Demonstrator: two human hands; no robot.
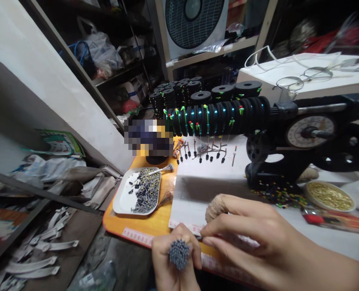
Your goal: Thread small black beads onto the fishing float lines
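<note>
My left hand (177,254) is closed around a bundle of thin grey sticks (178,254), their ends pointing up at me. Beside it, my right hand (255,238) has its thumb and a finger pinched together close to the left hand. Anything between those fingertips is too small to make out. A tan wrap (217,207) covers one right fingertip. Beyond my hands, a black machine with a round dial (311,131) carries a row of black foam spools (218,116) wound with blue line. Small black weights (207,157) hang below the spools on thin lines.
A white tray (120,206) of small grey and black pieces stands left on the orange table (115,224). At right are scattered coloured beads (280,194) and a dish of gold pieces (330,196). Eyeglasses (291,83) rest on a white box; a fan (194,24) stands behind.
</note>
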